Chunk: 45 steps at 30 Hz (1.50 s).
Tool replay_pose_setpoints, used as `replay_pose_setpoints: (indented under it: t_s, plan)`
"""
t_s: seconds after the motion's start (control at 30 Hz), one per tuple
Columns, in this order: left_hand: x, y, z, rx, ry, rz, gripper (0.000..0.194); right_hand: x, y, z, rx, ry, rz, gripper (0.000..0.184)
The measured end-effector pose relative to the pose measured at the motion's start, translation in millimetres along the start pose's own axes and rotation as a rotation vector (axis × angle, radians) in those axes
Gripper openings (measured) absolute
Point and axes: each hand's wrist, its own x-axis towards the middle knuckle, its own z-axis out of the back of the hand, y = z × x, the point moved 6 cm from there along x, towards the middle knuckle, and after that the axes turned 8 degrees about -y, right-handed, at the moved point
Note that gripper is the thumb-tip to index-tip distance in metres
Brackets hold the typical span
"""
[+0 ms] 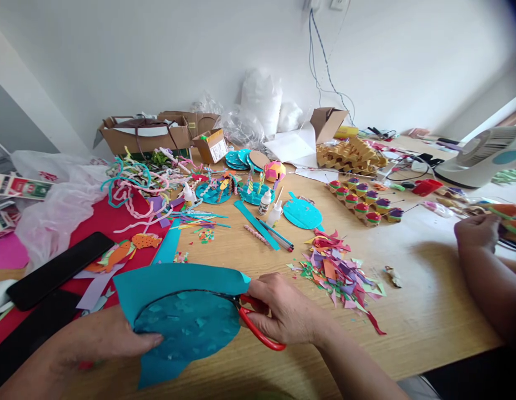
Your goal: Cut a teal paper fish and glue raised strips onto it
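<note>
My left hand [111, 336] grips a sheet of teal paper [174, 276] at its left side, thumb on top. A round, darker teal disc [191, 328] with lighter patches lies against the sheet, and my thumb presses on its edge. My right hand [278, 311] holds red-handled scissors [258, 328]. Their blades reach into the sheet along the disc's upper edge, where a dark curved line shows. The sheet's upper right corner bends up beside my right fingers. Part of the sheet hangs below the disc.
Paper scraps [335, 266] lie right of centre. Glue bottles [265, 201], finished teal discs [302, 213] and painted egg-carton cups [361, 203] stand behind. A black phone [60, 272] rests on red paper at left. Another person's hand [478, 228] works at right, near a white fan [482, 158].
</note>
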Motion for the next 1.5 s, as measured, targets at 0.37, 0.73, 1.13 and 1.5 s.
replay_pose_setpoints:
  t_s: [0.37, 0.73, 1.13, 1.5]
  plan:
    - [1.4, 2.6, 0.6, -0.047, 0.016, -0.025, 0.044, -1.4, -6.9, -1.2, 0.045, -0.052, -0.004, 0.025]
    - [0.7, 3.1, 3.5, 0.223, 0.093, -0.009, 0.054, -3.2, -8.3, -1.3, 0.076, 0.021, -0.046, 0.005]
    - [4.3, 8.8, 2.0, 0.3, 0.098, 0.01, 0.053, -4.9, -8.8, -1.2, 0.032, -0.001, -0.079, 0.013]
    - [4.1, -1.0, 2.7, 0.301, 0.081, 0.03, 0.051, -0.8, -8.3, -0.8, 0.172, -0.034, -0.046, 0.014]
